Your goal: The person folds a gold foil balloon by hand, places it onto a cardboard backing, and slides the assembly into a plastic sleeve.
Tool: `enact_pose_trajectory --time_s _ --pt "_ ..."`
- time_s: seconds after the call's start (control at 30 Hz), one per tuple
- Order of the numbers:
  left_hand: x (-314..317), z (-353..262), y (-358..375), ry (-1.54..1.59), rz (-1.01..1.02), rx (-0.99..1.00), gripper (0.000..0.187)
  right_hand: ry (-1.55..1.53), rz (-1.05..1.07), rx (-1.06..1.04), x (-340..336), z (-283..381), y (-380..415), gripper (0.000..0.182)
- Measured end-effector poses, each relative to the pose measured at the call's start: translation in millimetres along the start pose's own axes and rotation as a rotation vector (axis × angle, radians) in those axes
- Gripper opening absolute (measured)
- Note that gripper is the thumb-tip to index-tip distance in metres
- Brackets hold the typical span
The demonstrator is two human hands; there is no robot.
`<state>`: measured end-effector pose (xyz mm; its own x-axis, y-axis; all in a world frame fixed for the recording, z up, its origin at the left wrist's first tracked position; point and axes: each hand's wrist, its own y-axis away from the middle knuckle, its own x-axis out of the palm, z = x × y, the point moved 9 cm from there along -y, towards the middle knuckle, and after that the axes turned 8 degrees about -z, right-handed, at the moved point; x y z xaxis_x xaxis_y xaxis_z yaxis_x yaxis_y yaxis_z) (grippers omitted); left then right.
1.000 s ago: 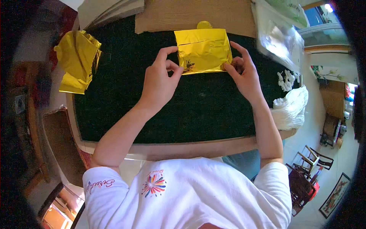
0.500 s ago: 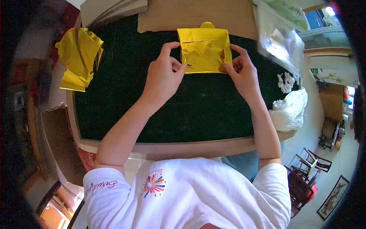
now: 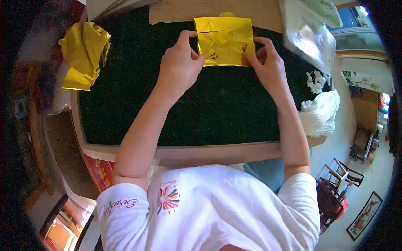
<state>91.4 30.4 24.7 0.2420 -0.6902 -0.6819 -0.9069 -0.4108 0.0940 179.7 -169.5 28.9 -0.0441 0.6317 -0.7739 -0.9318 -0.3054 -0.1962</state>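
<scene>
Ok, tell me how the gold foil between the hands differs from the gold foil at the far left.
The folded foil lies flat and squared, pinched by the left hand and right hand; the left foil pile is crumpled, loose and untouched. The folded foil sits centred; the pile overhangs the mat's edge. Both are shiny gold.

gold foil sheet (image 3: pixel 225 41) slid farther away, both hands following

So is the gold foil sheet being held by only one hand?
No, both the left hand and the right hand grip the gold foil sheet at its lower corners.
</scene>
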Motion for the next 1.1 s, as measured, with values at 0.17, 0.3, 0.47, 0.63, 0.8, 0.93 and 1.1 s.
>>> enact_pose_trajectory --time_s 0.17,0.3,0.47,0.63,0.8,0.93,1.1 --pt "1.3 0.3 -1.5 -0.005 -0.001 0.004 0.048 -0.014 0.089 0.122 0.6 -5.6 -2.8 0.039" --pt "-3.3 3.9 1.8 0.084 -0.049 0.019 0.047 -0.141 0.076 0.172 4.8 -18.7 -6.7 0.033" --pt "-4.6 6.8 1.7 0.107 -0.067 0.036 0.045 -0.201 0.209 0.223 11.8 -18.5 -3.9 0.025" --pt "-3.3 6.1 -1.9 0.104 -0.089 0.039 0.046 0.016 0.077 0.16 5.8 -4.4 -1.6 0.023" --pt "-0.9 4.4 -3.9 0.016 -0.084 0.048 0.046 0.085 0.006 0.112 5.1 -0.9 -0.3 0.026" --pt "1.6 5.3 -5.7 -0.053 -0.076 0.039 0.046 0.113 -0.003 0.047 3.6 -6.1 -5.1 0.03" --pt "1.5 3.0 -5.3 -0.036 -0.065 0.065 0.048 0.138 0.109 0.021 11.9 -17.0 -20.2 0.034"
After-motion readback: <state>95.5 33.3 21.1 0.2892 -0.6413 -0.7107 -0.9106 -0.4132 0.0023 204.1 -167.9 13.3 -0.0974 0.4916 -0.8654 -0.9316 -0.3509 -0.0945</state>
